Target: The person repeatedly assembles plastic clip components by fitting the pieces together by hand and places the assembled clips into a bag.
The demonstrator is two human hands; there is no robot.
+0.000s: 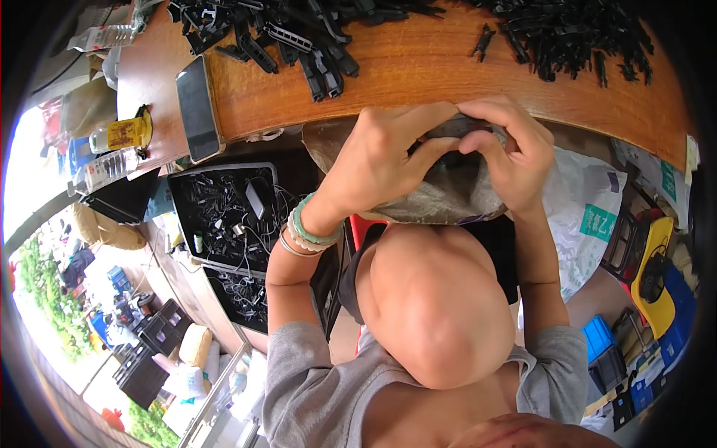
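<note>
My left hand [377, 160], with beaded bracelets at its wrist, is closed at the table's front edge, its thumb and forefinger brought together. Facing it, my right hand [511, 149] is also closed, thumb bent toward the forefinger. The fingertips of both hands nearly meet around something small and dark, too hidden to make out. Directly beneath them lies a grey-brown cloth or bag [448, 196] over my lap. Farther back on the wooden table [403, 75] lie a pile of black plastic parts [317, 45] and a second pile of smaller black pieces [560, 37].
A phone [199, 108] lies near the table's left edge, beside a yellow-labelled bottle [127, 134]. Below left are black trays of small parts and cables [224, 213]. A white plastic bag [582, 216] hangs at the right, near a yellow chair [657, 280].
</note>
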